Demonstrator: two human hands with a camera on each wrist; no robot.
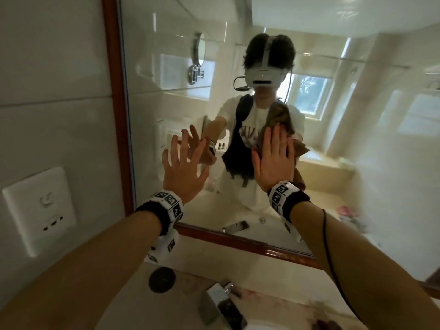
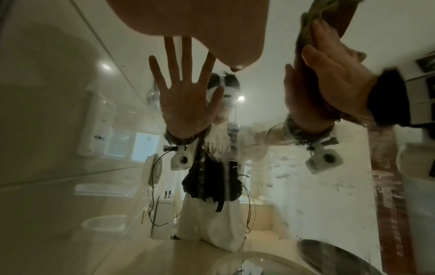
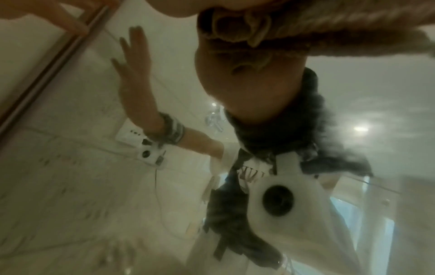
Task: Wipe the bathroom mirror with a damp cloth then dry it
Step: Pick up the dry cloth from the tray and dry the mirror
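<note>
The bathroom mirror [image 1: 357, 144] has a brown wooden frame [image 1: 114, 91] and shows my reflection. My right hand [image 1: 273, 160] lies flat with straight fingers and presses a brown cloth [image 1: 298, 145] against the glass. In the left wrist view the right hand [image 2: 334, 80] covers the cloth [image 2: 303, 39], which bunches up above the fingertips. The right wrist view shows the cloth [image 3: 259, 28] folded under the palm. My left hand [image 1: 184, 170] is open with fingers spread, at the glass near the frame's left side; whether it touches I cannot tell.
A white wall socket [image 1: 39, 210] sits left of the frame. Below the mirror are a chrome faucet [image 1: 214, 303], a black round stopper [image 1: 162, 279] and the basin counter [image 1: 123, 306]. Smeary wet marks [image 2: 306, 176] cover the glass low down.
</note>
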